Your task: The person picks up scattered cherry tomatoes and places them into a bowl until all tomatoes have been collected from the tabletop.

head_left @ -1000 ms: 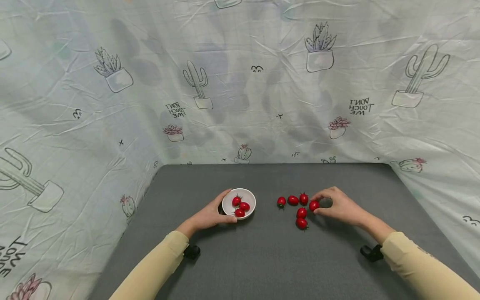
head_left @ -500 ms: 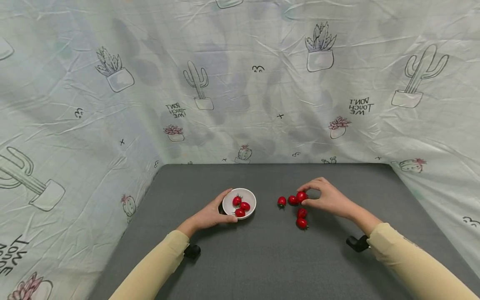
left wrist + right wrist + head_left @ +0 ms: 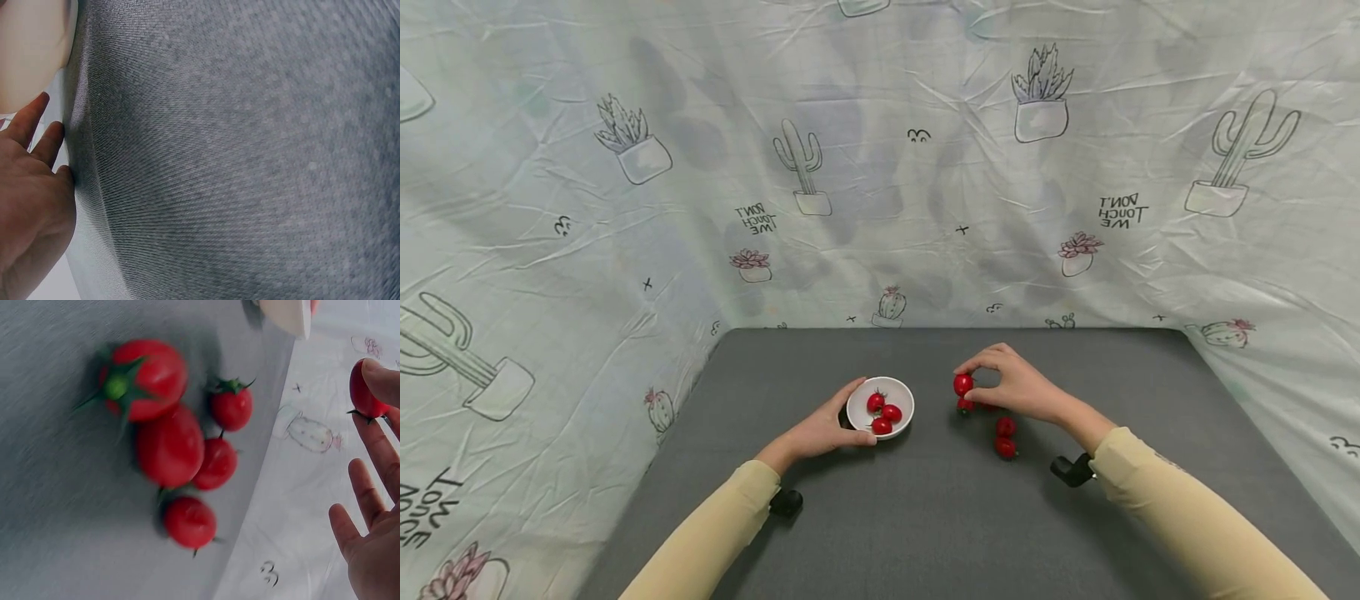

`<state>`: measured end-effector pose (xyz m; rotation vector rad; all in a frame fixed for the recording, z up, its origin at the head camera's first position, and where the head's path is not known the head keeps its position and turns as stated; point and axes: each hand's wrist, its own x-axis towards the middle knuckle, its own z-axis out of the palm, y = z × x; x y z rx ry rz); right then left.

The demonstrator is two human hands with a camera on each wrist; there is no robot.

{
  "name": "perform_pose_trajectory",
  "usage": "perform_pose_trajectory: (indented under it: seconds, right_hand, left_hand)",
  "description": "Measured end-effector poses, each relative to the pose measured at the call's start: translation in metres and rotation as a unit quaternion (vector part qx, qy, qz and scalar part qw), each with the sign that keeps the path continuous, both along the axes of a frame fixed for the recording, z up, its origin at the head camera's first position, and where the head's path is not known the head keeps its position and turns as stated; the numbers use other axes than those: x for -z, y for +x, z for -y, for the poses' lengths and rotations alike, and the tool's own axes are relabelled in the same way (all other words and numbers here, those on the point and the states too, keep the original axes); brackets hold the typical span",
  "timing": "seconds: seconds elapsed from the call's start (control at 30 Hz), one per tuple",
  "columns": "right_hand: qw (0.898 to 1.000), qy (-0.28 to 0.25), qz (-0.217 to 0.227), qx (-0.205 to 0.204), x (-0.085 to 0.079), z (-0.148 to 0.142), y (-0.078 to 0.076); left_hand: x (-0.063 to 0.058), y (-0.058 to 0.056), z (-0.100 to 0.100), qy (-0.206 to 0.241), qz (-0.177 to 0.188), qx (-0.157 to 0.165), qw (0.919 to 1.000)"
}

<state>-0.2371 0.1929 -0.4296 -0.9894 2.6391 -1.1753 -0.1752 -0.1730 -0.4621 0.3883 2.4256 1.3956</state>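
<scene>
In the head view my left hand [image 3: 822, 430] holds the side of a white bowl [image 3: 904, 398], thumb and fingers around its rim. Three cherry tomatoes [image 3: 892, 413] lie inside it. The left wrist view shows fingertips right at the bowl's wall [image 3: 31, 50]. My right hand [image 3: 1021, 390] pinches one cherry tomato [image 3: 362, 390] between thumb and forefinger, above the table and to the right of the bowl; its other fingers are spread. Several cherry tomatoes [image 3: 169, 447] with green stems lie grouped on the table below, some partly hidden by the hand in the head view.
The grey table [image 3: 895, 525] reaches back to a pale curtain [image 3: 865, 167] printed with potted cacti. A black wrist device [image 3: 1072, 470] sits under the right wrist, and another black device [image 3: 786, 502] is at the left.
My right hand has lifted the pinched cherry tomato off the table's right side and carried it left over the others, toward the bowl. The left hand and bowl have stayed put.
</scene>
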Motion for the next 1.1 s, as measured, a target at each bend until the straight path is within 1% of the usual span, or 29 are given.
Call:
perform_pose_trajectory:
  seconds: [0.07, 0.17, 0.27, 0.33, 0.47, 0.73, 0.97, 1.1]
  right_hand:
    - [1.000, 0.000, -0.002, -0.007, 0.000, 0.007, -0.002]
    - [1.000, 0.000, 0.000, -0.015, -0.001, 0.018, -0.005]
    - [1.000, 0.003, 0.002, -0.019, 0.000, 0.027, -0.007]
    - [1.000, 0.008, 0.003, -0.019, 0.000, 0.034, -0.009]
    - [1.000, 0.020, -0.002, -0.016, -0.001, 0.046, -0.011]
    - [1.000, 0.026, 0.001, -0.017, 0.000, 0.063, -0.018]
    - [0.999, 0.025, 0.000, -0.029, 0.003, 0.078, -0.023]
    - [0.999, 0.033, 0.000, -0.034, 0.005, 0.085, -0.027]
  left_hand:
    - [0.003, -0.001, 0.001, -0.002, 0.002, -0.003, 1.0000]
    - [0.014, -0.007, 0.004, -0.008, 0.008, -0.009, 0.9999]
    - [0.026, -0.012, 0.006, -0.014, 0.004, -0.014, 0.9998]
    - [0.030, -0.014, 0.008, -0.018, 0.000, -0.012, 0.9998]
    - [0.032, -0.015, 0.009, -0.021, -0.004, -0.008, 0.9997]
    - [0.031, -0.015, 0.008, -0.028, 0.002, -0.004, 0.9996]
    - [0.031, -0.016, 0.010, -0.027, 0.006, 0.000, 0.9996]
    - [0.031, -0.017, 0.010, -0.024, 0.008, 0.002, 0.9997]
